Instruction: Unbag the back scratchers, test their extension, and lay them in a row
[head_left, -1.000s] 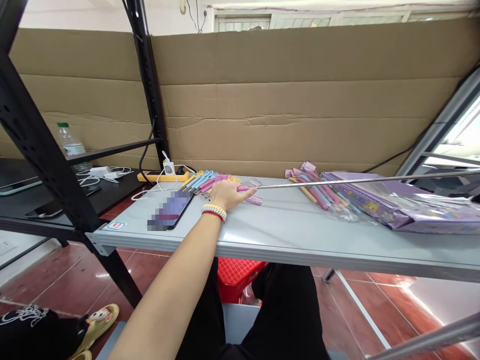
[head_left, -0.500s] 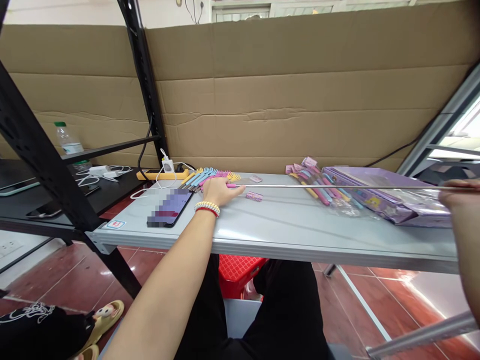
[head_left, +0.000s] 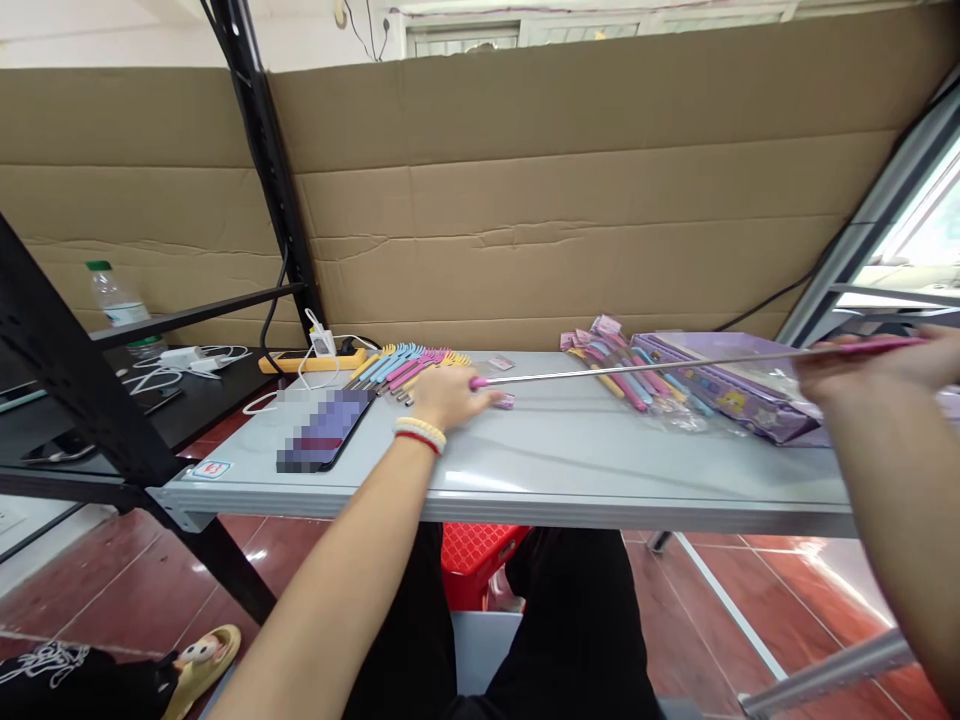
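Observation:
A long thin metal rod with pink ends stretches above the grey table. My left hand, a beaded bracelet on the wrist, is closed around the rod's left pink end just above the table. My right hand pinches the rod's pink right end at the far right, raised over the purple packages. A fan of coloured rods in yellow, blue and pink lies just behind my left hand. A small pink piece lies next to my left fingers.
A phone lies left of my left hand. Purple packages and bagged pink and yellow sticks fill the table's right. A yellow power strip, chargers and a bottle sit on the black shelf. Cardboard backs the table.
My right hand has come further into view from the right and now holds the rod's right end higher. My left hand has stayed at the left end. The view has shifted slightly right.

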